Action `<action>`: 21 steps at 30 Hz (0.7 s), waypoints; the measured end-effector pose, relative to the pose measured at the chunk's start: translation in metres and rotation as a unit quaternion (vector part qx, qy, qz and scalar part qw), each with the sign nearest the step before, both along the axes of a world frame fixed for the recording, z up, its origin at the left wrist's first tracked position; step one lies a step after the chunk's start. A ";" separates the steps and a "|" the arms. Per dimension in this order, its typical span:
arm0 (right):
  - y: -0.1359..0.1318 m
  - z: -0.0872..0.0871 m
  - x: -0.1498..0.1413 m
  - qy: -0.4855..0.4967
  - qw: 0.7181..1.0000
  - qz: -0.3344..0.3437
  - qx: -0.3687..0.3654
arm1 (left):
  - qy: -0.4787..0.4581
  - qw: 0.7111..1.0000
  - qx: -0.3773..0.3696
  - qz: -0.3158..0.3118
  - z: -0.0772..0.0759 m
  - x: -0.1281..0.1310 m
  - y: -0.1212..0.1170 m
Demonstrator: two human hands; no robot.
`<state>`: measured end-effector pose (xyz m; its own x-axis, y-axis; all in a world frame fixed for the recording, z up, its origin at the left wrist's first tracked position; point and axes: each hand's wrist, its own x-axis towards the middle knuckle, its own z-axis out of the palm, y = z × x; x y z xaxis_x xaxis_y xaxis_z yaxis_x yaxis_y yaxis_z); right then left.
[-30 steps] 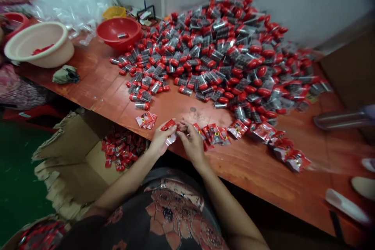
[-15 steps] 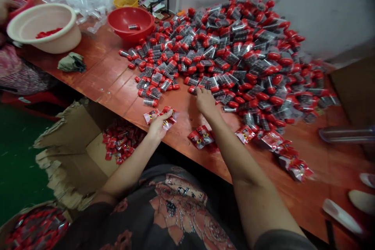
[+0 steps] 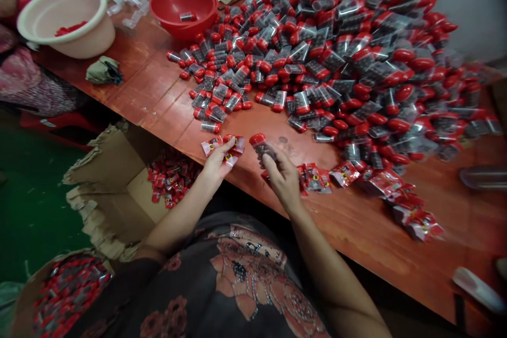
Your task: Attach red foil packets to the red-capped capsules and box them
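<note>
Our left grip (image 3: 217,161) is closed on red foil packets (image 3: 225,145), right grip (image 3: 283,177) pinching a red-capped tube (image 3: 261,149) over the bench (image 3: 301,216). The cardboard box (image 3: 111,190) has packets (image 3: 172,179) in it, but a huge tube heap (image 3: 356,53) remains.

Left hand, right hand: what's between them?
Head view: a red-capped tube held by the right hand, then red table top up to the sachets in the left hand.

Sachets (image 3: 222,148) in left hand (image 3: 216,162), tube (image 3: 262,148) in right hand (image 3: 284,179)
</note>
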<state>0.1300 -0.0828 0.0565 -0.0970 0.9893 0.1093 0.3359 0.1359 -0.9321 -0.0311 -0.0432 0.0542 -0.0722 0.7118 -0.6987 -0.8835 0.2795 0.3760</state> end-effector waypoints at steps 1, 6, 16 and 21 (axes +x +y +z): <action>-0.009 0.001 0.000 0.013 1.000 -0.002 0.000 | 0.005 1.000 0.002 -0.005 0.000 0.002 -0.001; -0.024 -0.005 0.003 -0.011 0.999 -0.014 0.029 | 0.029 0.999 0.015 -0.044 -0.002 0.016 -0.004; -0.035 -0.014 0.016 0.019 0.998 -0.057 0.006 | 0.045 0.993 0.090 -0.063 -0.002 0.030 -0.014; -0.038 -0.010 0.015 0.074 0.995 -0.050 -0.041 | 0.071 0.991 0.096 -0.059 0.003 0.034 -0.017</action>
<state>0.1448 -0.1204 0.0462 0.0127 0.9993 0.0344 0.2012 0.0311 -0.9791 0.0034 -0.0598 0.0568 -0.0686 0.8395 -0.5390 -0.7834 0.2892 0.5501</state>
